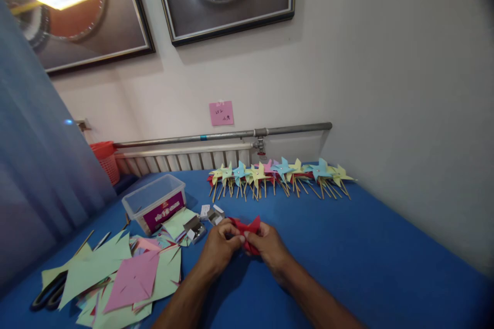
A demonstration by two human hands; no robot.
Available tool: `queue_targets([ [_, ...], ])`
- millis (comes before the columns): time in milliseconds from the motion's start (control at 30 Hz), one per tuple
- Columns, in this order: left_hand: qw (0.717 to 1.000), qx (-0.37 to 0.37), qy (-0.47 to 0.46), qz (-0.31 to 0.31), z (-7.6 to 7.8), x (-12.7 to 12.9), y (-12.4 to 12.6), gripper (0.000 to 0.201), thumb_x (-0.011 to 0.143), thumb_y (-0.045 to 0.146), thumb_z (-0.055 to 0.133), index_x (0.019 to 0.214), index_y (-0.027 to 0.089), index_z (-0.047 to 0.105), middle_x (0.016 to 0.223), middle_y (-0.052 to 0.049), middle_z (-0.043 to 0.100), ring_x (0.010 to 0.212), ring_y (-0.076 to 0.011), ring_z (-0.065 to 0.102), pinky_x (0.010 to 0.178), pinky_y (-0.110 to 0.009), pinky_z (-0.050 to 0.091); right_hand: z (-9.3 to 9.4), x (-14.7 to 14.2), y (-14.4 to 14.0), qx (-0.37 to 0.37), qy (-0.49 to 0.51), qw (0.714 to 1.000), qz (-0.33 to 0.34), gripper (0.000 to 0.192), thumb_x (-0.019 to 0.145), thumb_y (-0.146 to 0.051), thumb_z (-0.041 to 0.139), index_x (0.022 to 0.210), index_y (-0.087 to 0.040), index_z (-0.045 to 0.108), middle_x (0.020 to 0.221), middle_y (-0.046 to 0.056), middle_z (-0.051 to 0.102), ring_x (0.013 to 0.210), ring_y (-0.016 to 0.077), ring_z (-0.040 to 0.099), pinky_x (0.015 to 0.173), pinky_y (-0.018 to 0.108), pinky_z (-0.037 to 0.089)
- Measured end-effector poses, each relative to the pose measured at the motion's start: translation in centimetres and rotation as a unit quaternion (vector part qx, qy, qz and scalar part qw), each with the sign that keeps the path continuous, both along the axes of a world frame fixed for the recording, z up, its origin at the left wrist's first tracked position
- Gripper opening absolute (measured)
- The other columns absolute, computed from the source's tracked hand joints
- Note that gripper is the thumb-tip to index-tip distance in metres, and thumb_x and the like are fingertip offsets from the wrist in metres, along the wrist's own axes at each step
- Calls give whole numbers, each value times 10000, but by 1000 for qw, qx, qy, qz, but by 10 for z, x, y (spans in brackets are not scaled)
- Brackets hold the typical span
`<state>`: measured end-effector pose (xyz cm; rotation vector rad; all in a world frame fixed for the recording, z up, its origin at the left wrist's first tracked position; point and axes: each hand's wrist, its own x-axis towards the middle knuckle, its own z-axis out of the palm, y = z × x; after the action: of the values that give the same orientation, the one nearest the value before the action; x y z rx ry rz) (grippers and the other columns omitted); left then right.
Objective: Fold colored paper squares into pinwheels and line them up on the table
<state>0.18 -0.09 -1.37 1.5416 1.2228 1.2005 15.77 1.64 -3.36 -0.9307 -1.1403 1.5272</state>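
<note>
Between my two hands, above the blue table (332,247), is a red paper pinwheel (252,227) with its corners folded in toward the centre. My left hand (224,241) pinches it from the left, thumb at the middle. From the right, my right hand (266,244) grips it, its thumb meeting the left one near the centre. Fingers cover much of the paper, and no stick shows on it. Just left of my left hand sit small open boxes, one (194,230) with small shiny pieces inside and another (215,214) behind it.
Finished pinwheels on sticks (283,169) lie in a row along the back. A clear plastic tub (158,203) stands left, behind cut paper sheets (133,280) and black-handled scissors (50,293). A pipe (231,135) runs along the wall; a blue curtain (46,154) hangs left.
</note>
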Motion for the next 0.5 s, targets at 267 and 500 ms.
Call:
queue_targets([
  [267, 997, 1, 63, 39, 8, -1, -4, 159, 734, 210, 746, 629, 202, 627, 791, -24, 697, 799, -182, 646, 743, -272, 490, 8, 2, -11, -32, 52, 997, 51, 386, 667, -453, 872, 866, -162, 715, 656, -8, 679, 553, 114, 565, 580, 268, 456],
  [500, 995, 5, 91, 38, 13, -3, -6, 174, 758, 194, 727, 627, 202, 614, 810, -19, 703, 781, -170, 654, 765, -274, 484, 15, 5, -16, -58, 74, 991, 95, 467, 660, -530, 925, 874, -156, 744, 696, -5, 690, 614, 113, 600, 627, 257, 489],
])
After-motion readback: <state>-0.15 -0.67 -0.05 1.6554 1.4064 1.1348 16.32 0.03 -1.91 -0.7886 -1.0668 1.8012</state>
